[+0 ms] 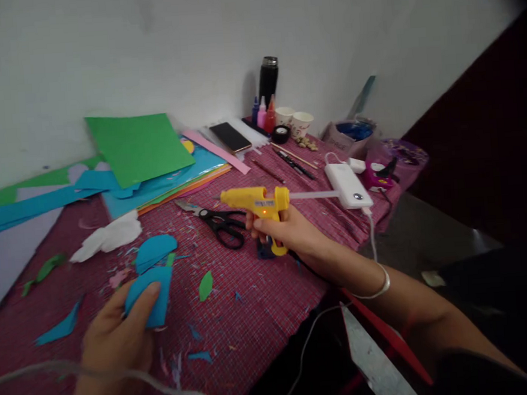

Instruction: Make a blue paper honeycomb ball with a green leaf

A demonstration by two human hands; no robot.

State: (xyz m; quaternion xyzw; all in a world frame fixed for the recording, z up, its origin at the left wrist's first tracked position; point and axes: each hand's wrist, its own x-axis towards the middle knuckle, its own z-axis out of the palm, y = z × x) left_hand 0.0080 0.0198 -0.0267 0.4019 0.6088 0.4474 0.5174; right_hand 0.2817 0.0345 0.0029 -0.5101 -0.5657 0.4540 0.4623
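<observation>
My right hand [279, 226] is wrapped round the grip of a yellow hot glue gun [245, 197], its nozzle pointing left and a clear glue stick [313, 195] sticking out of its back. A small orange light glows on the gun. Between thumb and fingers, my left hand [119, 325] pinches a blue paper piece [160, 301] above the table. Just beyond it lies a rounded blue paper cutout [156, 251]. A green paper leaf [205, 286] rests to the right of my left hand. Black-handled scissors [215, 220] lie behind the gun.
Green and coloured paper sheets [142, 146] are stacked by the wall, with white tissue [110, 235] in front. A phone [230, 137], glue bottles, paper cups [302, 122] and a black flask [268, 80] stand farther back. A white cable [178, 393] crosses the foreground from a power bank [347, 184].
</observation>
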